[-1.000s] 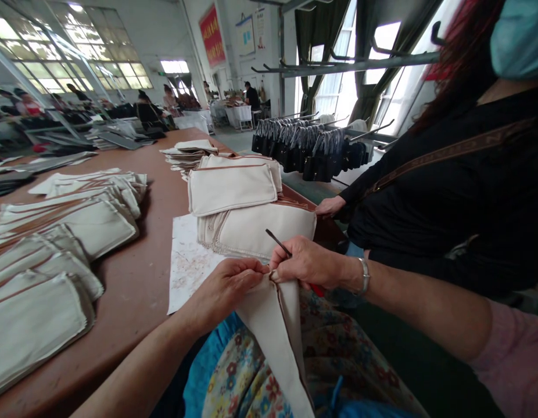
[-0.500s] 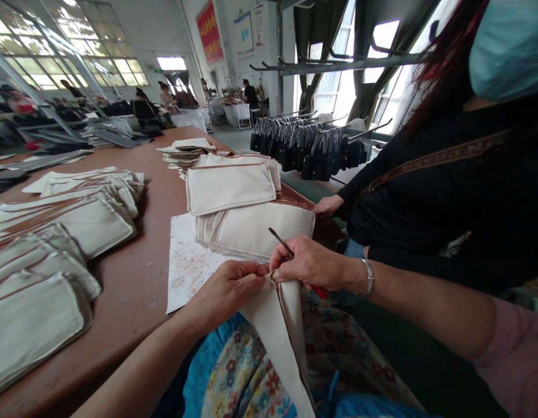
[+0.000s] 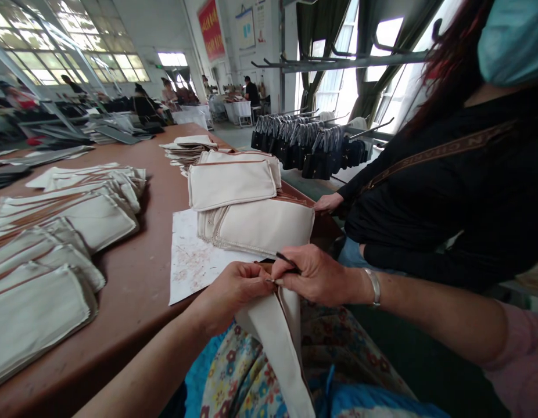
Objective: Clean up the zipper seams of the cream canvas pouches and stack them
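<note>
A cream fabric pouch piece (image 3: 269, 334) with brown edging hangs over my lap, its top end pinched in my fingers. My left hand (image 3: 236, 293) is closed on its upper edge. My right hand (image 3: 315, 274) is closed close beside it, fingertips at the same edge. Across the right palm lies a slim dark tool (image 3: 288, 261), its thin end sticking out past the index finger; its kind I cannot make out. Just beyond my hands, a stack of cream pouches (image 3: 264, 226) rests partly on a white sheet (image 3: 188, 255) flecked with brown scraps.
More cream pouches (image 3: 68, 215) lie in overlapping piles along the left of the brown table (image 3: 151, 244). A person in black (image 3: 426, 191) stands close on my right, one hand (image 3: 329, 202) at the table edge. Black bags (image 3: 310, 151) hang on a rack behind.
My right hand has tilted and lowered slightly, so less of the dark tool shows and its red end is hidden. Both hands still pinch the pouch piece's edge.
</note>
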The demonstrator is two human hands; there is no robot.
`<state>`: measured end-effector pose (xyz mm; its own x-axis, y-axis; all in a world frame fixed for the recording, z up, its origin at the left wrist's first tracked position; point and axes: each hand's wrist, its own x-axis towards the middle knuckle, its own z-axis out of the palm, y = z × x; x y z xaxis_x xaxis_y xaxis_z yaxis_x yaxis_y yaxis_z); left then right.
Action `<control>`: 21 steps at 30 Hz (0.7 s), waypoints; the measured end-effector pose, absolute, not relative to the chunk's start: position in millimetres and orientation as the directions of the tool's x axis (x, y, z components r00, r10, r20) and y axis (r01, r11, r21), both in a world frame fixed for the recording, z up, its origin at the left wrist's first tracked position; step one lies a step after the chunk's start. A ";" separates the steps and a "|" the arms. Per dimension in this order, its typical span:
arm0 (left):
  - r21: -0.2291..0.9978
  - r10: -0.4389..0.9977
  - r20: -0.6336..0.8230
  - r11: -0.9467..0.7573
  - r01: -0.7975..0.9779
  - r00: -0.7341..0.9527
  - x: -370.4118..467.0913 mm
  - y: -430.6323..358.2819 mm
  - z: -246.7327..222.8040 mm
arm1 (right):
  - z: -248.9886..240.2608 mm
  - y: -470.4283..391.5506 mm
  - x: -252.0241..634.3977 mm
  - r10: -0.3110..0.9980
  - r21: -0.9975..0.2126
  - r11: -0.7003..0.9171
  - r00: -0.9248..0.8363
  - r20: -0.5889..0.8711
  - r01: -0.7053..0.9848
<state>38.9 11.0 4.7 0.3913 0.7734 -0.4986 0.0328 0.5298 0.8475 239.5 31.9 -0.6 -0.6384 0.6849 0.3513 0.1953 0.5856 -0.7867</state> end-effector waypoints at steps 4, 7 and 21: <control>0.839 0.781 -0.468 0.540 -0.070 0.414 38.9 5.4 6.2 | -10.0 30.0 251.1 0.360 -0.391 0.910 -0.729 0.582 0.136; 0.844 0.796 -0.434 0.523 -0.118 0.423 40.9 2.7 8.7 | -15.4 32.5 258.3 0.218 -0.165 0.975 -0.775 0.593 0.148; 0.956 0.831 -0.291 0.276 0.103 0.473 32.1 -1.7 26.9 | 18.7 26.2 255.4 0.739 -0.937 0.347 -0.627 0.248 0.038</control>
